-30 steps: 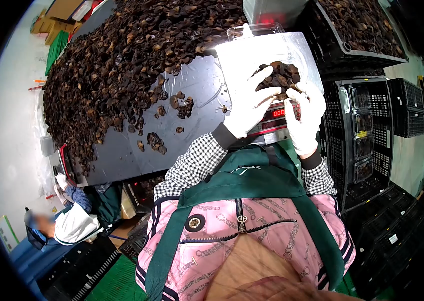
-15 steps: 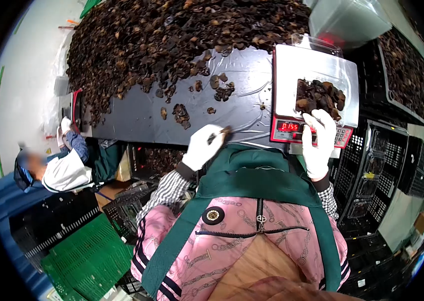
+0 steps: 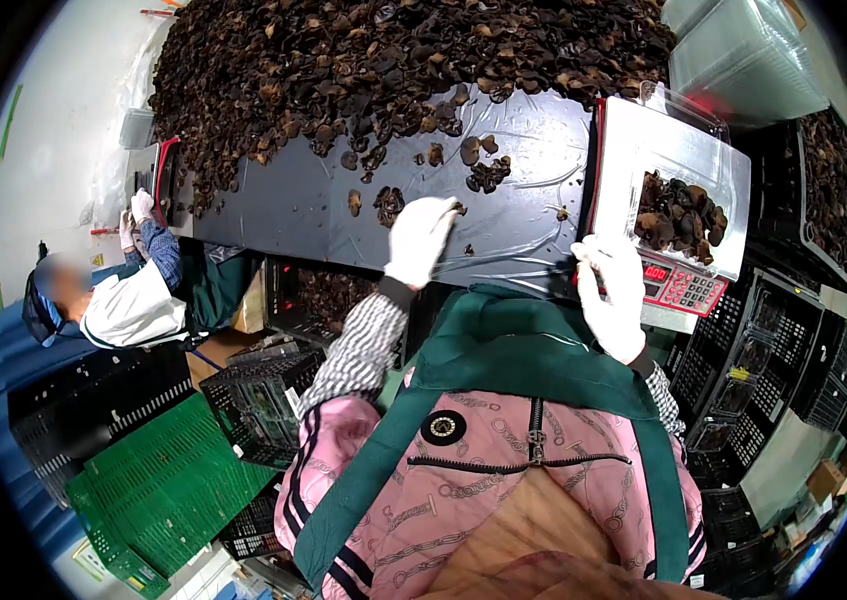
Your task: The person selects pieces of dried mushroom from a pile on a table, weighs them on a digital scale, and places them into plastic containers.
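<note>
**Main risks here: a drop, a nudged reading**

I have the dark table (image 3: 283, 200) across the middle, its far side buried under a big pile of mushrooms (image 3: 413, 70). Co-worker (image 3: 138, 310) off left, well apart. Green crate (image 3: 168, 490) low left. Scale (image 3: 633, 150) at the table's right end, stack of clear boxes (image 3: 753, 70) beyond it.

Heap of mushrooms (image 3: 680, 215) sits on the scale; its straight edge hints at a clear tray, can't confirm. Right hand (image 3: 611, 300), gloved, at the scale's near left corner, fingers half curled; I can't tell if they pinch anything or touch the scale. Left hand (image 3: 421, 240), also gloved, is over the table, fingers bunched, tips pinching a small dark piece (image 3: 459, 209). Loose clumps (image 3: 488, 175) lie between pile and hand. Readout (image 3: 655, 272) partly hidden by the right hand.

My worry: the piece could slip, since only the glove tips have it. A bump from the right hand could throw off the readout. Top mushrooms might slide off the heap if the scale gets jolted.
</note>
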### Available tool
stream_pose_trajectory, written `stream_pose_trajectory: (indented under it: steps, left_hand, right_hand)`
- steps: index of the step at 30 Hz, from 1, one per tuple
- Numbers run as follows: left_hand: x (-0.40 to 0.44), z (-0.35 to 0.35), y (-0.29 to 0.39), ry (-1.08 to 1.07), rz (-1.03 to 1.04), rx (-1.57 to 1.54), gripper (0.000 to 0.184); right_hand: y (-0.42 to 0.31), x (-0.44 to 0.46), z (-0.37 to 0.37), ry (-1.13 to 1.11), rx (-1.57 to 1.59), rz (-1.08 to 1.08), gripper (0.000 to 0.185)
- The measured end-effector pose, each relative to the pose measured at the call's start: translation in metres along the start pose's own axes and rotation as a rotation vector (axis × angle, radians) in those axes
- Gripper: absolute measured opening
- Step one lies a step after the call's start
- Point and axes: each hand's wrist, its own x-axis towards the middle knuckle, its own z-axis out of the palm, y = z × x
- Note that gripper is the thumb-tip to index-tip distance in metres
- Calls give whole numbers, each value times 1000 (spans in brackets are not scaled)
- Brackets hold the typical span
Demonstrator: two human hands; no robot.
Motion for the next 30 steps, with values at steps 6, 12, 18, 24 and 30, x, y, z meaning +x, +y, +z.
stream_pose_trajectory:
  steps: [6, 12, 18, 24, 30]
  left_hand:
    - [67, 68, 14, -133, -14, 62, 24]
    - [80, 43, 28, -108, -435, -708, 17]
    - [83, 37, 47, -176, -642, -1319, 20]
    - [83, 64, 67, -65, -39, -486, 18]
    - [78, 96, 110, -387, 5, -325, 34]
  right_hand:
    - [-6, -14, -4, 14, -9, 26, 24]
    - [3, -24, -12, 67, 29, 123, 17]
    - [2, -24, -17, 81, 17, 108, 16]
    - [5, -26, -16, 38, 67, 125, 17]
    - [4, -30, -16, 0, 52, 77, 19]
